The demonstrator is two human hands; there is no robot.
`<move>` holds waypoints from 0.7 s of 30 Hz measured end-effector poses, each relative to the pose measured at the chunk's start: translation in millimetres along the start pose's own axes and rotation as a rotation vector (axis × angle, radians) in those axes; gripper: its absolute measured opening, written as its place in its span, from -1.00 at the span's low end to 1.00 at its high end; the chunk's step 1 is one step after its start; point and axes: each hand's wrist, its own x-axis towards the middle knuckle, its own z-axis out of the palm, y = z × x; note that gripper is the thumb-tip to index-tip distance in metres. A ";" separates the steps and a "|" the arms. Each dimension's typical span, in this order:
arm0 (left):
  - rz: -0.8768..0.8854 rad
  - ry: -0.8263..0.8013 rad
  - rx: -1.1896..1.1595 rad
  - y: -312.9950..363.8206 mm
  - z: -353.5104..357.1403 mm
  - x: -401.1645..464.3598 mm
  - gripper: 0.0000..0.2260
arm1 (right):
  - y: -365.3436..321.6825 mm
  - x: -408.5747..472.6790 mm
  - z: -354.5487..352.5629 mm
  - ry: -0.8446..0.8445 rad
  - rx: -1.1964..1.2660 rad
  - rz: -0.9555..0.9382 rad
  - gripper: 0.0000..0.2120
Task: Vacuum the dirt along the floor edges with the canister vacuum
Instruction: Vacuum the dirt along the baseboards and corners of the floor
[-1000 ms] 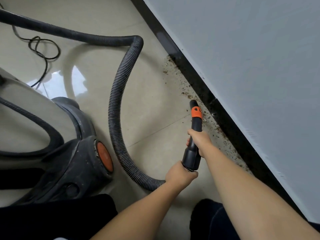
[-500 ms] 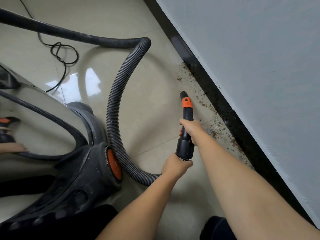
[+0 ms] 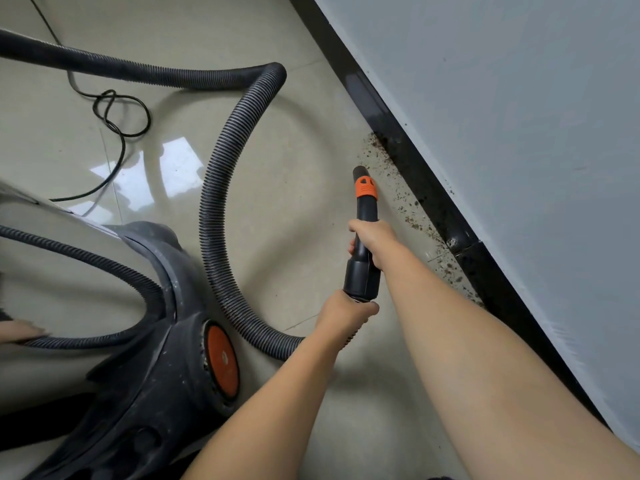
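A black vacuum nozzle (image 3: 364, 206) with an orange collar points away from me over the beige tiles, its tip just left of the dirt. My right hand (image 3: 375, 239) grips the nozzle's middle. My left hand (image 3: 344, 315) grips its rear end where the ribbed grey hose (image 3: 221, 188) joins. Brown dirt crumbs (image 3: 405, 202) lie scattered along the black skirting board (image 3: 415, 174) below the grey wall. The canister vacuum (image 3: 166, 375), steel with a black top and an orange button, stands at the lower left.
The hose loops from the nozzle round the floor and off the left edge. A thin black power cable (image 3: 117, 116) lies coiled on the tiles at the upper left. The grey wall (image 3: 519, 133) closes off the right side.
The nozzle has travelled forward along the skirting, from the nearer crumbs toward the far end of the dirt strip. Both hands keep the same grip. The view has shifted forward too.
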 end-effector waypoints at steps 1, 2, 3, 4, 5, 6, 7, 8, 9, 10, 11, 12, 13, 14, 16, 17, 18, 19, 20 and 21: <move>0.000 0.001 -0.013 2.7 0.8 3.3 -0.90 | -3.7 3.5 0.9 0.001 -0.011 -0.004 -0.93; 0.001 0.002 -0.023 5.7 1.7 6.9 -0.89 | -7.8 6.9 1.6 0.004 -0.024 -0.011 -0.93; 0.001 0.003 -0.029 8.8 2.4 10.4 -0.90 | -11.8 10.6 2.4 0.008 -0.036 -0.017 -0.93; 0.002 0.003 -0.035 12.4 2.5 13.6 -0.91 | -15.9 14.0 2.9 0.011 -0.043 -0.021 -0.92; 0.004 0.001 -0.040 16.6 2.2 16.9 -0.92 | -20.0 17.5 3.2 0.014 -0.048 -0.022 -0.92; 0.005 0.001 -0.042 20.7 1.6 20.4 -0.93 | -24.1 20.9 3.4 0.016 -0.051 -0.023 -0.94; 0.008 0.001 -0.037 24.4 0.7 24.0 -0.93 | -27.8 24.4 3.4 0.018 -0.054 -0.026 -0.95; 0.012 0.001 -0.030 27.5 -0.2 27.3 -0.93 | -30.8 27.9 3.1 0.021 -0.056 -0.029 -0.92; 0.017 0.000 -0.025 30.0 -1.0 30.1 -0.93 | -32.9 31.6 2.8 0.022 -0.057 -0.032 -0.88; 0.021 -0.004 -0.026 32.0 -1.4 32.1 -0.92 | -34.7 34.3 2.5 0.024 -0.057 -0.035 -0.87; 0.022 -0.011 -0.030 33.1 -1.1 33.3 -0.92 | -35.2 36.2 2.0 0.025 -0.058 -0.037 -0.86; 0.019 -0.019 -0.030 32.9 -0.2 33.2 -0.92 | -34.1 36.9 1.2 0.028 -0.056 -0.037 -0.85; 0.014 -0.025 -0.026 32.2 1.1 32.1 -0.92 | -31.7 37.1 0.1 0.033 -0.056 -0.035 -0.85; 0.009 -0.031 -0.021 31.1 2.9 30.0 -0.92 | -28.6 36.2 -1.7 0.038 -0.055 -0.032 -0.84; -0.001 -0.044 -0.009 27.6 7.8 23.7 -0.92 | -20.8 32.3 -7.0 0.046 -0.047 -0.026 -0.83; -0.006 -0.051 0.000 25.0 10.4 19.9 -0.92 | -16.6 29.8 -10.2 0.050 -0.038 -0.024 -0.84; -0.009 -0.056 0.011 22.1 13.2 16.0 -0.92 | -11.9 26.7 -13.7 0.056 -0.028 -0.022 -0.84; -0.011 -0.061 0.022 19.0 15.7 11.7 -0.92 | -7.1 23.6 -17.1 0.060 -0.021 -0.023 -0.84; -0.011 -0.065 0.033 15.5 18.1 6.9 -0.92 | -2.1 19.8 -20.0 0.062 -0.018 -0.025 -0.84; -0.011 -0.067 0.046 11.1 20.3 2.2 -0.92 | 3.5 16.0 -22.5 0.064 -0.016 -0.025 -0.84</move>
